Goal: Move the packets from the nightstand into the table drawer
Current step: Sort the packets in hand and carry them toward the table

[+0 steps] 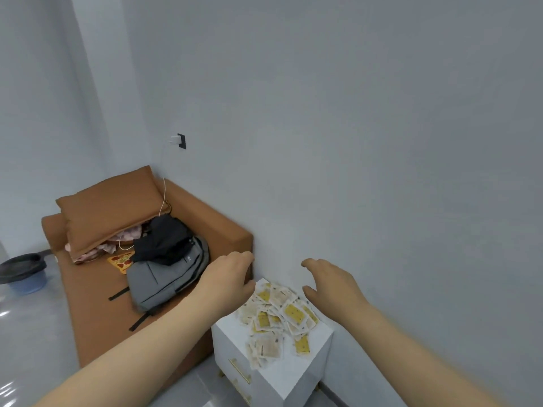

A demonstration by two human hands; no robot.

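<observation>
My left hand (232,274) and right hand (329,280) were both spread, fingers loosely curved and thumbs turned inward, holding nothing. They were positioned on either side of the far end of the packets (279,315), left hand at the pile's left edge and right hand at its right edge. I could not tell whether either hand touched the pile.

The packets, yellow and beige squares, lay in a loose overlapping heap on top of the white nightstand (293,374), which stood against the wall. Gold handles (238,374) were noted on its front.

Just left of the nightstand stood a brown sofa (97,312) carrying a grey backpack (167,277), a black garment (164,242) and a brown cushion (108,207).
</observation>
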